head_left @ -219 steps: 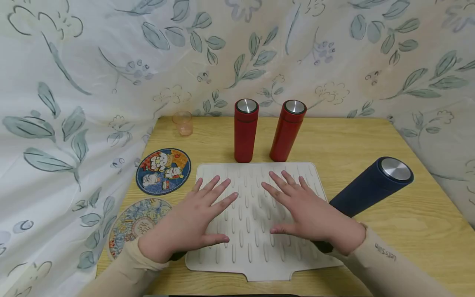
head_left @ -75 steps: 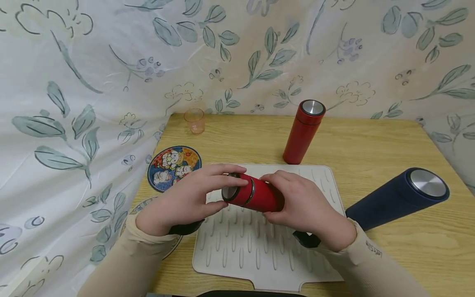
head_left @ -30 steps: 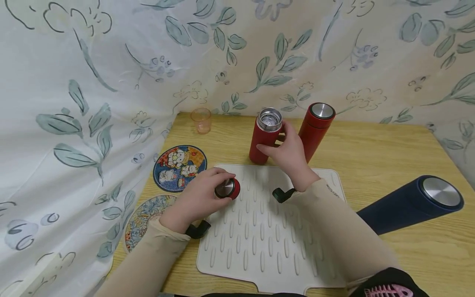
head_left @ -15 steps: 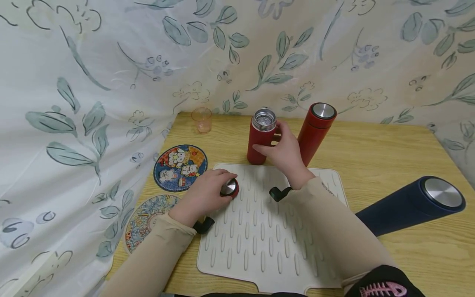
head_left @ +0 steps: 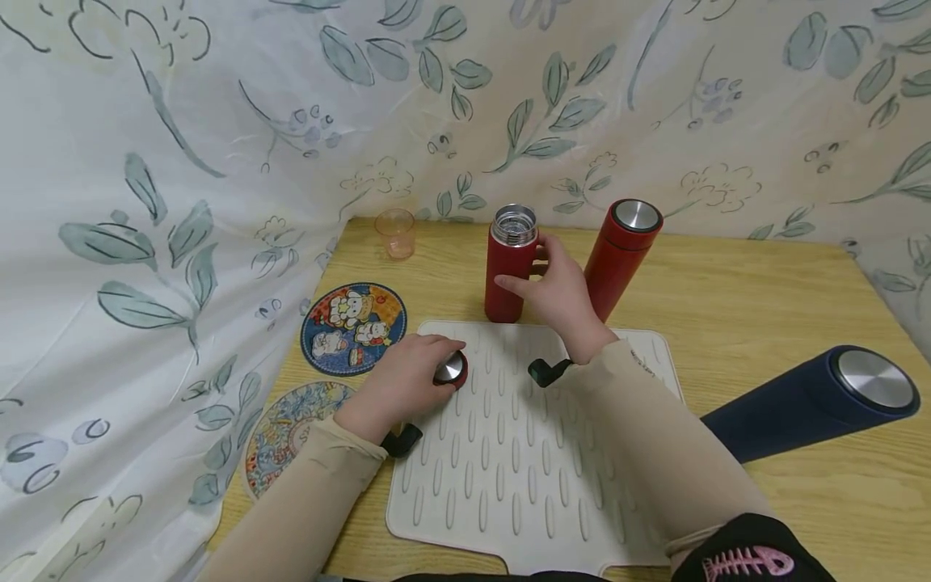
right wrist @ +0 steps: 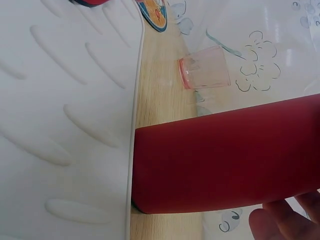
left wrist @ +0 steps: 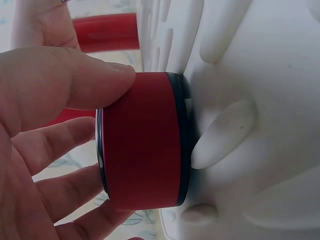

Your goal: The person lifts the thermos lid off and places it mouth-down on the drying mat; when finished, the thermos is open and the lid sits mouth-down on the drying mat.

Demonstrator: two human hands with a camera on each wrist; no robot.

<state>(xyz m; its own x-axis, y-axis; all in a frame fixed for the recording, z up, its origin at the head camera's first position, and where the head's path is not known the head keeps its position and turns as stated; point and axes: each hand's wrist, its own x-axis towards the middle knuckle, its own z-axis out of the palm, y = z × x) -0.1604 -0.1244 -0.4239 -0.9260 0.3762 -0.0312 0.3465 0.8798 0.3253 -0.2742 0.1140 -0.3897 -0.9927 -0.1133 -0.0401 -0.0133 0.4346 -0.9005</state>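
Note:
My left hand (head_left: 398, 378) pinches a round red lid (left wrist: 142, 145) with a steel top. Close up in the left wrist view, the lid's dark-edged underside sits at the ribbed surface of the white mat (head_left: 502, 485). A red thermos bottle (head_left: 504, 279) stands upright on the table just behind the mat, its steel mouth uncovered. My right hand (head_left: 563, 295) grips that bottle from the right, thumb in front. In the right wrist view the bottle's base is beside the mat's edge, and only some fingertips (right wrist: 282, 220) show.
Just right of the right hand stands a second red thermos (head_left: 618, 263), capped. A capped navy thermos (head_left: 793, 408) is at the right, partly behind my forearm. Two patterned round coasters lie at the left, one blue (head_left: 354, 327). A clear pink cup (head_left: 396, 234) stands at the back left.
Earlier both hands were spread over the mat, then held the capped bottle together. Now the lid is off, at the mat's left, and the bottle stands behind the mat. The last half second shows little movement.

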